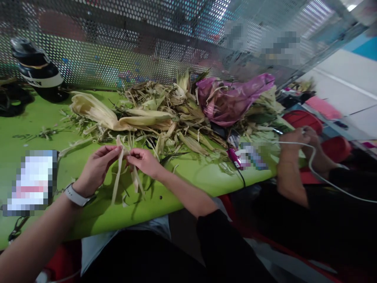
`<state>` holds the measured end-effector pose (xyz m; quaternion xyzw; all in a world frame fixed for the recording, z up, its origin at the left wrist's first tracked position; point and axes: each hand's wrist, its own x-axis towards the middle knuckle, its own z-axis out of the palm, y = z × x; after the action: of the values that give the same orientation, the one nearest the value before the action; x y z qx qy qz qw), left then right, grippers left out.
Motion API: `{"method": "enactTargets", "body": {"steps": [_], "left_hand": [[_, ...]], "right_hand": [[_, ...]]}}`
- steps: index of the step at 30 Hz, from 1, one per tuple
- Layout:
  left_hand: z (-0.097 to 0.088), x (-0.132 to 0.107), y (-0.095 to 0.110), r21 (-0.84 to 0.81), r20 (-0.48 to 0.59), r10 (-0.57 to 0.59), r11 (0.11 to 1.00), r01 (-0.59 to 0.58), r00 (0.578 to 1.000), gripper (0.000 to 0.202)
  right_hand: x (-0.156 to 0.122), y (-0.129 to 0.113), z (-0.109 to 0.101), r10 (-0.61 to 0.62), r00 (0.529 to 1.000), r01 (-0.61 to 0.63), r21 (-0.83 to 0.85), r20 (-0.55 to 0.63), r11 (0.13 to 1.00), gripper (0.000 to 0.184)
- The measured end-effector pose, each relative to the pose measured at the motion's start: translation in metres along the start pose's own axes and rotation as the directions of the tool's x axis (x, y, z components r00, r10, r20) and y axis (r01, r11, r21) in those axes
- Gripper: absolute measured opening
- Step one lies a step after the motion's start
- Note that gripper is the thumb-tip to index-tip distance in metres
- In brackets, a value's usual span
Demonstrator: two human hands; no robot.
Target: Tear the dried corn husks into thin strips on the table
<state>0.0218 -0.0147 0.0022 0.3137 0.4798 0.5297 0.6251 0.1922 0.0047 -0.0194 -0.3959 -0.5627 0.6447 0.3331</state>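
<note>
Strips of pale corn husk (117, 182) dangle between my two hands, just above the front part of the green table. My left hand (98, 167), with a white band at its wrist, pinches the husk between thumb and fingers. Close beside it, my right hand (145, 162) grips the same bunch with its fingertips; the point where the strips meet is partly covered by the fingers. Right behind the hands, a wide curled corn husk (97, 112) lies on a heap of dried husks (165, 98).
A black bottle (41, 72) stands at the back left; a phone (32, 181) lies at left. A purple plastic bag (229, 100) rests on the heap. At right, a co-worker's hands (297, 137) work near a white cable (312, 157). A perforated metal panel (118, 43) borders the table (176, 192).
</note>
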Motion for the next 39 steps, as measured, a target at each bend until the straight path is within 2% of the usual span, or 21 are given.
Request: {"method": "enactTargets", "body": {"steps": [2, 5, 10, 13, 19, 22, 24, 31, 34, 39], "left_hand": [[0.001, 0.000, -0.001, -0.045, 0.000, -0.033, 0.998, 0.033, 0.999, 0.017], [0.003, -0.002, -0.003, -0.089, 0.009, -0.078, 0.993, 0.078, 0.997, 0.016], [0.003, -0.004, -0.005, -0.131, -0.011, -0.039, 0.991, 0.037, 0.999, 0.012], [0.003, -0.004, -0.006, -0.100, 0.016, -0.046, 0.994, 0.048, 0.999, 0.013], [0.006, -0.006, -0.005, -0.121, -0.013, -0.010, 0.993, 0.008, 1.000, 0.017], [0.006, -0.007, -0.007, -0.114, 0.033, -0.008, 0.993, 0.011, 0.999, 0.016], [0.006, -0.008, -0.009, -0.097, 0.074, -0.035, 0.994, 0.042, 0.997, 0.016], [0.008, -0.007, -0.013, -0.101, 0.075, -0.059, 0.993, 0.066, 0.995, 0.015], [0.009, -0.007, -0.012, -0.119, 0.055, -0.082, 0.989, 0.088, 0.995, 0.019], [0.010, -0.007, -0.013, -0.143, 0.021, -0.095, 0.985, 0.097, 0.995, 0.020]], "right_hand": [[0.000, 0.000, 0.002, -0.028, 1.000, 0.028, -0.032, 0.013, 0.999, 0.014], [0.000, 0.001, 0.006, -0.042, 0.999, 0.042, 0.010, 0.023, 0.999, 0.019], [0.002, 0.005, 0.007, -0.041, 0.997, 0.048, 0.112, -0.064, 0.993, 0.028], [0.001, 0.004, 0.007, -0.034, 0.998, 0.041, 0.125, -0.055, 0.991, 0.027], [0.000, -0.002, 0.005, 0.054, 0.998, -0.049, 0.174, -0.027, 0.983, 0.028], [0.002, -0.001, 0.003, 0.118, 0.990, -0.103, 0.168, -0.082, 0.980, 0.030], [0.002, 0.000, 0.003, 0.118, 0.989, -0.103, 0.161, -0.090, 0.982, 0.032], [-0.003, 0.002, 0.007, 0.042, 0.999, -0.043, 0.035, 0.001, 0.998, 0.033], [-0.003, 0.008, 0.006, -0.040, 0.999, 0.040, -0.061, 0.008, 0.997, 0.034], [-0.001, 0.013, 0.004, -0.097, 0.995, 0.097, -0.175, 0.006, 0.980, 0.035]]}}
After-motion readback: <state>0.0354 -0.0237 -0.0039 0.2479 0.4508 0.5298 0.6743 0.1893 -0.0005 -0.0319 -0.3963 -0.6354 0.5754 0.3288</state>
